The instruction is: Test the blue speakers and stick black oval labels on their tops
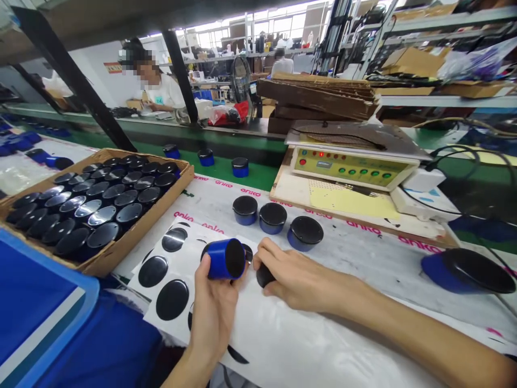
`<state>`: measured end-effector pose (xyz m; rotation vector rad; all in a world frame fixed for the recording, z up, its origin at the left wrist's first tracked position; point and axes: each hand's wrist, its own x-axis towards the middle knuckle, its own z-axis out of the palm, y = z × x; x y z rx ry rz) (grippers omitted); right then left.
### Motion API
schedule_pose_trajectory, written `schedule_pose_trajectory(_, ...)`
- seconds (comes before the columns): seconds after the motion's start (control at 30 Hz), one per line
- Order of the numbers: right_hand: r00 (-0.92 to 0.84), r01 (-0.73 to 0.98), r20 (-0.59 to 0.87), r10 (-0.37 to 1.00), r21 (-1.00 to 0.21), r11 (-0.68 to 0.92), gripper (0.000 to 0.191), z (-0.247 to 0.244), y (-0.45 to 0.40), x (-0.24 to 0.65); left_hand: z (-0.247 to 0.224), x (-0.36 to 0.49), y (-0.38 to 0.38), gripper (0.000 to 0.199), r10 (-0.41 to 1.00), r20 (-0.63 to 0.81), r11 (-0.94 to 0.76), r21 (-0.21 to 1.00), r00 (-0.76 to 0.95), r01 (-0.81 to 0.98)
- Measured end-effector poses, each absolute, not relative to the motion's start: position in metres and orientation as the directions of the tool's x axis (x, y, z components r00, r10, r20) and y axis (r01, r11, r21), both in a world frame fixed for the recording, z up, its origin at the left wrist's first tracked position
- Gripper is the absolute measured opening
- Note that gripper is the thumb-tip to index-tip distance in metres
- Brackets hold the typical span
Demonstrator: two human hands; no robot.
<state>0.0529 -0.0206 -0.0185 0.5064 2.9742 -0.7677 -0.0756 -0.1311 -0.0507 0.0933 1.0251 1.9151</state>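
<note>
While the left hand (216,302) holds a blue cylinder (218,260) mid-frame, the right hand (288,275) grips a black piece (264,276); apparent two-part handling, next needing steadiness.

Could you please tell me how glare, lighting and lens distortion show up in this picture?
In the head view, bright glare whitens some black lids in the cardboard box; in the head view, the far windows look washed out; in the head view, the blue container near the right edge looks stretched sideways, probably by a wide lens.
</note>
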Motion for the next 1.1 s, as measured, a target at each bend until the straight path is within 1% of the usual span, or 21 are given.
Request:
schedule_pose_trajectory(0.07,-0.958,0.277,-0.069,0.279,-0.478,0.833,0.022,-0.017,-0.020,0.060,-0.054,-0.076,-0.127,0.027,0.765,-0.324,-0.202,0.699,-0.556,-0.686)
schedule_pose_trajectory(0.13,-0.968,0.224,-0.005,0.252,-0.477,0.850,0.008,-0.014,-0.021,0.074,-0.054,-0.077,-0.127,0.031,0.765,-0.309,-0.176,0.743,-0.565,-0.645)
schedule_pose_trajectory(0.17,-0.967,0.207,0.035,0.253,-0.473,0.857,0.009,-0.012,-0.023,0.082,-0.054,-0.077,-0.129,0.036,0.759,-0.293,-0.158,0.784,-0.582,-0.601)
schedule_pose_trajectory(0.2,-0.960,0.201,0.080,0.269,-0.475,0.857,0.014,-0.011,-0.026,0.092,-0.054,-0.076,-0.132,0.040,0.758,-0.263,-0.125,0.840,-0.597,-0.529)
schedule_pose_trajectory(0.23,-0.940,0.213,0.132,0.314,-0.492,0.844,0.016,-0.009,-0.030,0.103,-0.054,-0.074,-0.136,0.044,0.771,-0.213,-0.077,0.904,-0.600,-0.420)
schedule_pose_trajectory(0.27,-0.897,0.250,0.191,0.399,-0.526,0.813,0.014,-0.006,-0.035,0.114,-0.054,-0.072,-0.140,0.047,0.798,-0.145,-0.025,0.962,-0.585,-0.273)
schedule_pose_trajectory(0.3,-0.820,0.300,0.251,0.514,-0.577,0.760,0.008,-0.004,-0.041,0.124,-0.055,-0.068,-0.144,0.051,0.837,-0.069,0.014,0.994,-0.543,-0.105)
schedule_pose_trajectory(0.33,-0.712,0.349,0.292,0.638,-0.642,0.683,0.007,-0.002,-0.047,0.134,-0.056,-0.064,-0.147,0.058,0.881,0.004,0.028,0.998,-0.474,0.061)
schedule_pose_trajectory(0.37,-0.597,0.389,0.289,0.748,-0.711,0.585,0.015,-0.001,-0.053,0.141,-0.057,-0.060,-0.150,0.066,0.919,0.056,0.022,0.981,-0.389,0.193)
schedule_pose_trajectory(0.4,-0.500,0.416,0.241,0.832,-0.775,0.475,0.021,0.000,-0.059,0.147,-0.058,-0.055,-0.152,0.075,0.948,0.079,0.011,0.960,-0.309,0.278)
schedule_pose_trajectory(0.43,-0.434,0.435,0.154,0.888,-0.827,0.357,0.024,0.000,-0.064,0.151,-0.060,-0.050,-0.153,0.083,0.967,0.072,0.009,0.948,-0.243,0.318)
schedule_pose_trajectory(0.47,-0.403,0.439,0.051,0.914,-0.865,0.242,0.024,-0.002,-0.068,0.153,-0.061,-0.046,-0.153,0.090,0.982,0.036,0.028,0.943,-0.187,0.331)
schedule_pose_trajectory(0.53,-0.380,0.407,-0.125,0.917,-0.912,0.045,0.028,-0.008,-0.074,0.151,-0.064,-0.041,-0.152,0.096,0.993,-0.058,0.090,0.941,-0.107,0.325)
schedule_pose_trajectory(0.6,-0.341,0.330,-0.195,0.920,-0.941,-0.077,0.032,-0.017,-0.079,0.145,-0.067,-0.039,-0.150,0.098,0.991,-0.104,0.126,0.941,-0.086,0.313)
schedule_pose_trajectory(0.73,-0.305,0.219,-0.282,0.909,-0.950,-0.222,0.037,-0.032,-0.089,0.129,-0.071,-0.040,-0.151,0.098,0.994,-0.055,0.083,0.948,-0.099,0.309)
schedule_pose_trajectory(0.8,-0.313,0.184,-0.314,0.896,-0.946,-0.267,0.036,-0.035,-0.094,0.124,-0.072,-0.041,-0.152,0.098,0.996,-0.031,0.056,0.943,-0.082,0.328)
schedule_pose_trajectory(0.97,-0.311,0.130,-0.322,0.894,-0.947,-0.295,0.034,-0.041,-0.097,0.121,-0.071,-0.042,-0.151,0.099,0.999,-0.012,0.026,0.923,-0.038,0.385)
schedule_pose_trajectory(1.1,-0.304,0.146,-0.272,0.913,-0.960,-0.237,0.033,-0.043,-0.098,0.121,-0.070,-0.042,-0.150,0.098,0.999,0.011,0.005,0.911,-0.037,0.413)
